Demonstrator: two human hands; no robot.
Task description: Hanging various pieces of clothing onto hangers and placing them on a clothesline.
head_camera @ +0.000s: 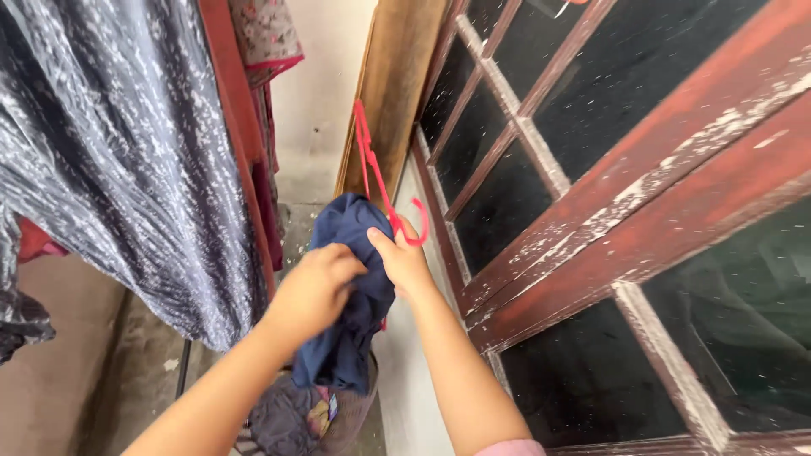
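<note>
In the head view a dark blue garment hangs from a red plastic hanger. My left hand grips the blue cloth near its top. My right hand holds the hanger close to its hook, with the cloth bunched under it. The hanger's frame sticks up towards the wooden board behind it.
A grey speckled garment and a red one hang at the left. A basket of clothes stands on the floor below my hands. A red-framed window with dark panes fills the right. A wooden board leans in the corner.
</note>
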